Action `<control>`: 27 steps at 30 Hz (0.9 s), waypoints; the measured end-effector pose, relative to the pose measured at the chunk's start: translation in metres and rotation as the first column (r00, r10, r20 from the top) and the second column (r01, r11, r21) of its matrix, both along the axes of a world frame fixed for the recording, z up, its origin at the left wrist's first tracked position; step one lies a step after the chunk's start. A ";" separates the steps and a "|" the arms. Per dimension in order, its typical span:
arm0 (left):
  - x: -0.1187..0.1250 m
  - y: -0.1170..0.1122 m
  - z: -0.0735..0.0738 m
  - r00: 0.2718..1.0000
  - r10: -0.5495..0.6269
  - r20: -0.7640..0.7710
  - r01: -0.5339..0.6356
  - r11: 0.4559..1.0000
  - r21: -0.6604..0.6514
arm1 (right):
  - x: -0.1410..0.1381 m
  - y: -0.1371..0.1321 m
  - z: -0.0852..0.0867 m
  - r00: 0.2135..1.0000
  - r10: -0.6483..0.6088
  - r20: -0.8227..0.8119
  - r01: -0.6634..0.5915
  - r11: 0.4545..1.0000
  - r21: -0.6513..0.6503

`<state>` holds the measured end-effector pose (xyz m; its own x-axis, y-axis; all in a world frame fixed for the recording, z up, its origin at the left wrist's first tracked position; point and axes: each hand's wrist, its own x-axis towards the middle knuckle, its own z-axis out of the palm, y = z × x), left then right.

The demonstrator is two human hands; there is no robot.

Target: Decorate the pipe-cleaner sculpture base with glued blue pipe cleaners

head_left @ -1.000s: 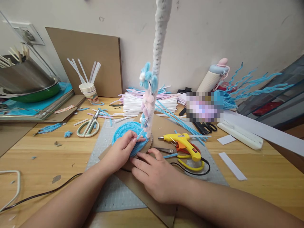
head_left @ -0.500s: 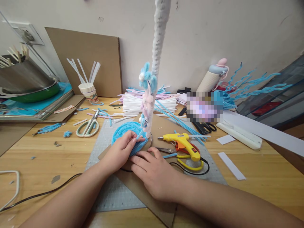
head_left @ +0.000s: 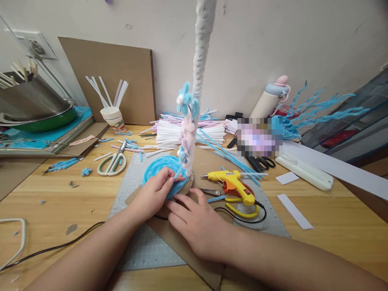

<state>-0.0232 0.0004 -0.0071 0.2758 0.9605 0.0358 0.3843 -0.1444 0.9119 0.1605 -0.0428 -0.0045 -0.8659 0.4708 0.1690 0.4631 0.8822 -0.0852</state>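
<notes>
My left hand (head_left: 159, 188) pinches the end of a blue pipe cleaner (head_left: 178, 173) beside the foot of a white wrapped post (head_left: 201, 56). Under that hand lies a round base (head_left: 157, 166) coiled with blue pipe cleaners. Blue, pink and white fuzzy flowers (head_left: 188, 104) climb the post's lower part. My right hand (head_left: 197, 220) rests with its fingers apart at the near edge of the base, touching it or the cardboard (head_left: 182, 246) below. Its fingertips seem to hold nothing.
To the right lie a yellow glue gun (head_left: 232, 180), its black cord and yellow-handled pliers (head_left: 248, 214). Scissors (head_left: 112, 161) are at the left, near a paper cup (head_left: 112, 117) of glue sticks. Bundled white pipe cleaners (head_left: 172, 133) lie behind. A grey cutting mat (head_left: 154, 250) is underneath.
Hardly anything differs. The view has shifted very slightly; both hands keep their places at the blue base, and the left still pinches the pipe cleaner.
</notes>
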 end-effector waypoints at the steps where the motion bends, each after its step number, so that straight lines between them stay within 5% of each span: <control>1: 0.000 0.000 0.001 1.000 0.004 -0.008 -0.004 1.000 0.003 | 0.000 0.000 0.001 1.000 0.000 0.006 0.000 1.000 0.003; 27: 0.003 0.003 -0.013 0.993 0.115 0.018 -0.115 0.993 0.033 | -0.001 0.008 0.000 0.998 0.032 -0.048 -0.032 0.999 0.005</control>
